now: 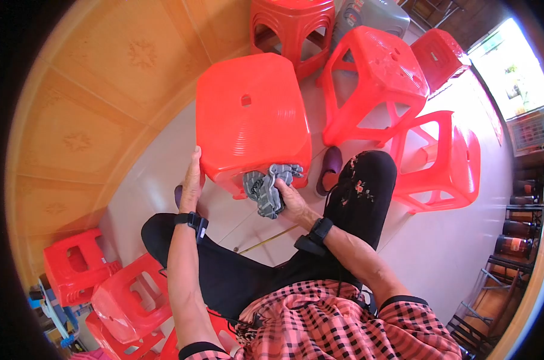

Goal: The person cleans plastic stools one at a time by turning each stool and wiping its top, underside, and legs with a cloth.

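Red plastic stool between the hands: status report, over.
Left hand against side of red plastic stool. Right hand gripping grey cloth at its near edge. Other red stools close by, beyond and to the right.

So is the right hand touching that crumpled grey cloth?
Touching: the head view shows the right hand gripping the crumpled grey cloth, pressed against its folds.

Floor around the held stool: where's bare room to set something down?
Bare floor left, between orange wall and held stool; also right, between right leg and dark furniture, nearer than the sideways stool. Crowded: beyond the held stool and rear left, both with other stools.
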Tool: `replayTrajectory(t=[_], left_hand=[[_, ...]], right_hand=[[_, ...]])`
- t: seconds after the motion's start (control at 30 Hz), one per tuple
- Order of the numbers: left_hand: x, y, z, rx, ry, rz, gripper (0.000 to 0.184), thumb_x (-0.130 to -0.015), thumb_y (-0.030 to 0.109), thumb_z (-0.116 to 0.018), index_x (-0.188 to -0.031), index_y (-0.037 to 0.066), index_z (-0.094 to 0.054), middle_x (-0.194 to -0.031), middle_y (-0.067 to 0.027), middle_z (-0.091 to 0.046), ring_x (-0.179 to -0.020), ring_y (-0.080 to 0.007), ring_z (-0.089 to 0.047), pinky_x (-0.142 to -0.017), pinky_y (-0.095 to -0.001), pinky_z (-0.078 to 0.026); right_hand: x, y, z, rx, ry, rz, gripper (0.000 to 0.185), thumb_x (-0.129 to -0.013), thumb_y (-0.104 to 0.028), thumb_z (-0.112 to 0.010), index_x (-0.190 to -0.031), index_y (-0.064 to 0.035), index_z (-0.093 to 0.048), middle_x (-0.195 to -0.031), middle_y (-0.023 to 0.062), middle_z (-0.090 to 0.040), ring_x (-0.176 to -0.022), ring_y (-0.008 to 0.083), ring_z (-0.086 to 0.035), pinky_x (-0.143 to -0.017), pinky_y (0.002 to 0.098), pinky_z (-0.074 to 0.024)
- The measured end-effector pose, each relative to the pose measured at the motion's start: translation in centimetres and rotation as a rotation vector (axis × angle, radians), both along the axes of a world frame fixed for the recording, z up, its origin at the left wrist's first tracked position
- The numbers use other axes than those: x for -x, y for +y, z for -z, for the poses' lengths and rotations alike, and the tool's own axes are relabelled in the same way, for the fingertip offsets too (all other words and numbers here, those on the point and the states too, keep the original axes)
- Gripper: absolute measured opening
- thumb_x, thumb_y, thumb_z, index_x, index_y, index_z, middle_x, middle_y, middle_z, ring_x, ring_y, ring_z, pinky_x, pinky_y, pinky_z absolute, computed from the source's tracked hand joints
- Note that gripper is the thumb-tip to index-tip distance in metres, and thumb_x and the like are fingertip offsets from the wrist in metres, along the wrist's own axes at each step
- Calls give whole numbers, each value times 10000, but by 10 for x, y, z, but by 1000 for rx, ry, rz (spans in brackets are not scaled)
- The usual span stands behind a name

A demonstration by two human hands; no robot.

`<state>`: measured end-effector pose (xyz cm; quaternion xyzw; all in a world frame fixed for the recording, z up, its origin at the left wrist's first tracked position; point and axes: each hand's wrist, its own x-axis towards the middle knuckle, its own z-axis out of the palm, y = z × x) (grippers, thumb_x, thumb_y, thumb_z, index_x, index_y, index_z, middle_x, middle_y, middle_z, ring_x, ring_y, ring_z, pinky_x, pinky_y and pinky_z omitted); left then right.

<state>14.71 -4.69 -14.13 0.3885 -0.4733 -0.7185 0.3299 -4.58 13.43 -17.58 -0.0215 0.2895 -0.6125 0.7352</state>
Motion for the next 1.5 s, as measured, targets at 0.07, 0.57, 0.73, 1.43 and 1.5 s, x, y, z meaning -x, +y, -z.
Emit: replayTrajectory(t=[0.07, 0.57, 0.73, 1.43, 1.5], left_hand=[[13, 6, -4, 34, 12, -113, 760, -892, 592, -456, -1383, 20, -363, -1434, -85, -371, -1327, -204, -328, -1108, -372, -218], [-23, 53, -34, 55, 98, -105, 666, -925, 484, -470, -1359, -13, -381, -1393, -110, -419, -1283, -212, -393, -1079, -364, -288], [-4, 37, -49, 63, 172, -141, 631, -931, 465, -478, -1323, -26, -420, -1346, -137, -464, -1239, -224, -443, -1051, -371, -328], [19, -6, -51, 228, -20, -262, 589, -922, 508, -487, -1169, -23, -546, -1070, -120, -622, -971, -161, -583, -852, -305, -462], [13, -14, -43, 263, -78, -191, 616, -913, 543, -471, -1139, -25, -547, -1035, -114, -622, -955, -161, -578, -843, -294, -453]], right_hand=[[-1, 0, -7, 20, -7, 23, 315, -950, -288, -508, -1178, -71, -504, -1043, 60, -610, -901, 178, -620, -780, 348, -532], [0, -13, -57, 360, 753, 102, 214, -939, -226, -491, -1096, -80, -498, -969, 28, -573, -811, 127, -582, -711, 282, -506], [8, -66, -105, 123, 282, 227, 296, -926, -324, -565, -1087, -78, -532, -899, 37, -596, -758, 146, -605, -677, 321, -522], [106, -161, -159, 177, 1887, 732, 396, -778, -275, -636, -1034, 7, -530, -960, 203, -505, -915, 378, -527, -808, 442, -427], [86, -168, -153, 219, 1868, 745, 399, -774, -263, -645, -1042, 6, -524, -966, 203, -501, -917, 376, -523, -808, 441, -428]])
